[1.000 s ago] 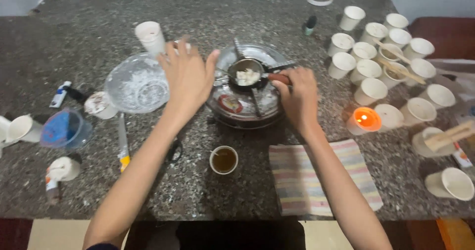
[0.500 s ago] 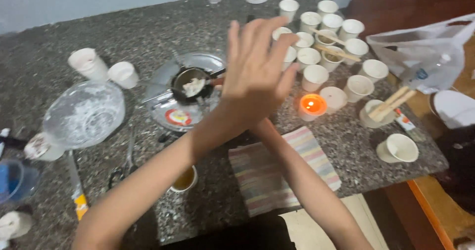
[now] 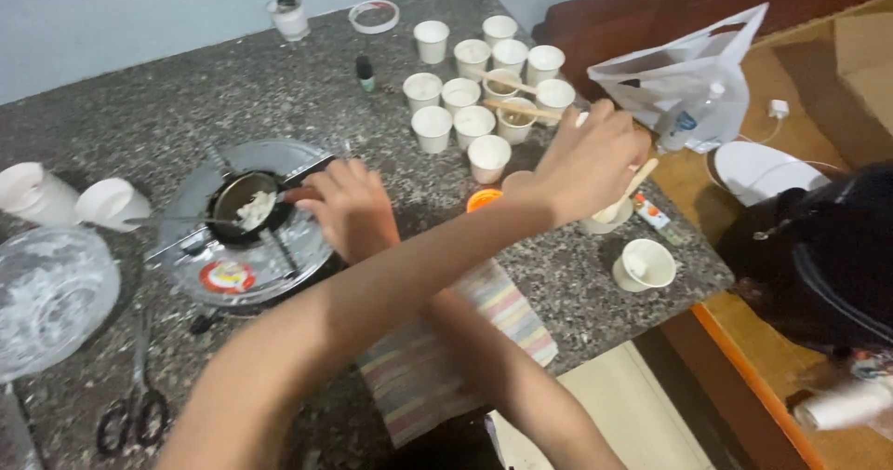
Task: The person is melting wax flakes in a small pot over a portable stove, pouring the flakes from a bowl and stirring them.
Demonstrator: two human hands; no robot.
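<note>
Our right hand is clamped on the handle of the small dark pan, where 1 white waxy lump sits unmelted on the round metal stand. Our left hand crosses over, closed on flat wooden sticks above a paper cup on the speckled stone table. Cluster of white cups, some filled; striped cloth; glass bowl.

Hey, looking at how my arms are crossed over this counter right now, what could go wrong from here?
Your left forearm passes right over the lit orange candle, so it could get singed. Your right hand steadies the small pan by its handle while your eyes follow the left hand to the wooden sticks; a nudge might tip the pan. The paper cups beside your reach could be knocked over.
</note>
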